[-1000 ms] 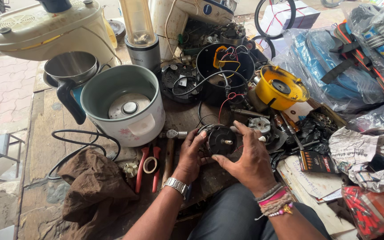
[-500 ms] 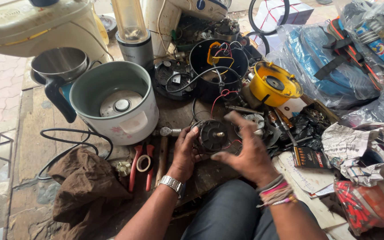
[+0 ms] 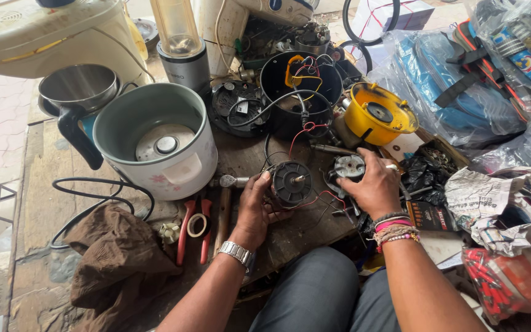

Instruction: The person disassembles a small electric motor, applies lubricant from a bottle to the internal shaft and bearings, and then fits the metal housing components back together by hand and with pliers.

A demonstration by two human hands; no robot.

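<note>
Wires, thin and red point(image 3: 324, 198), are trailing under your left hand point(image 3: 256, 209), whose fingers are wrapping the round black motor point(image 3: 292, 183); your right hand point(image 3: 373, 184), fingers curled, is pinching the small grey motor part point(image 3: 348, 166), so tugging may be snapping them.

Appliance repair stall: opened rice cooker point(image 3: 155, 141), blender point(image 3: 179, 43), loose motors, pliers point(image 3: 193, 227) on wooden bench point(image 3: 38, 203).

A rice cooker point(image 3: 155, 138) (lidless) sits beside red pliers point(image 3: 187, 229) and brown cloth point(image 3: 115, 258).
</note>
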